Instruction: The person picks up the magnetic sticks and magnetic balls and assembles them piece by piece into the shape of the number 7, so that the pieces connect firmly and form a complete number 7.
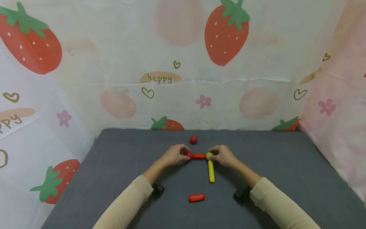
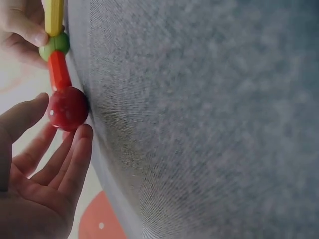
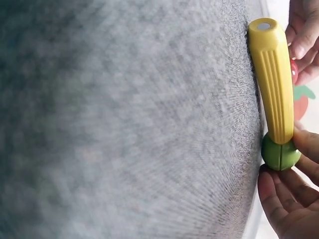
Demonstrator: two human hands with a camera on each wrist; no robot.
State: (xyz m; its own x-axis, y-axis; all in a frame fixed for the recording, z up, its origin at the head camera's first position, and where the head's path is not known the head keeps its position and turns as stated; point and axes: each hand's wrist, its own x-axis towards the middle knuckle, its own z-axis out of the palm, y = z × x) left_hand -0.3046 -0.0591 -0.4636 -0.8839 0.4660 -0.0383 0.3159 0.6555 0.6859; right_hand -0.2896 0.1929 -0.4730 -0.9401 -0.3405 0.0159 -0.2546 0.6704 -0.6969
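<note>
My left hand [image 1: 175,155] holds a red ball [image 1: 188,155] between thumb and fingertips, low over the grey table. From that ball a short red rod [image 1: 199,156] runs right to a green ball [image 1: 209,155], which my right hand [image 1: 226,156] pinches. A longer yellow rod [image 1: 211,171] joins the green ball and points toward me, forming a corner with the red rod. Its free end, in the right wrist view, has a round silvery disc [image 3: 263,26]. The left wrist view has the red ball [image 2: 69,109] touching the red rod's end [image 2: 59,72].
Another red ball [image 1: 193,140] sits behind the joined pieces, near the table's back edge. A loose short red rod [image 1: 196,197] lies closer to me, between my forearms. Strawberry-printed cloth [image 1: 228,105] hangs behind the grey table [image 1: 128,143] and at both sides.
</note>
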